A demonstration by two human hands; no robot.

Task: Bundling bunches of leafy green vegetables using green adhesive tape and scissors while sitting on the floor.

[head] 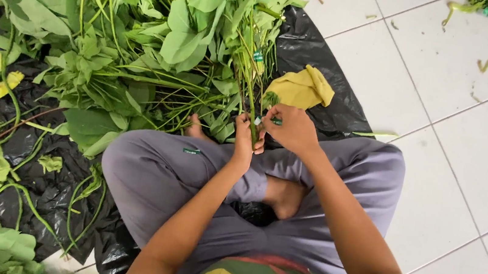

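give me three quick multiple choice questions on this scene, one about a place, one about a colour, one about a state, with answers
1. Where does the big pile of green leafy stems lie?
A. on black plastic sheeting on the floor
B. in a metal sink
C. on a wooden table

2. What colour is the single leaf just beyond the hands?
A. red
B. yellow
C. purple

3. What are the left hand and right hand doing?
A. resting flat on the knees
B. both closed on a thin green stem
C. held up in the air with nothing in them

Answers:
1. A, since the black plastic sheeting shows under and around the pile, on white floor tiles.
2. B, since it stands out yellow against the green.
3. B, since both hands pinch the green stem in front of the crossed legs.
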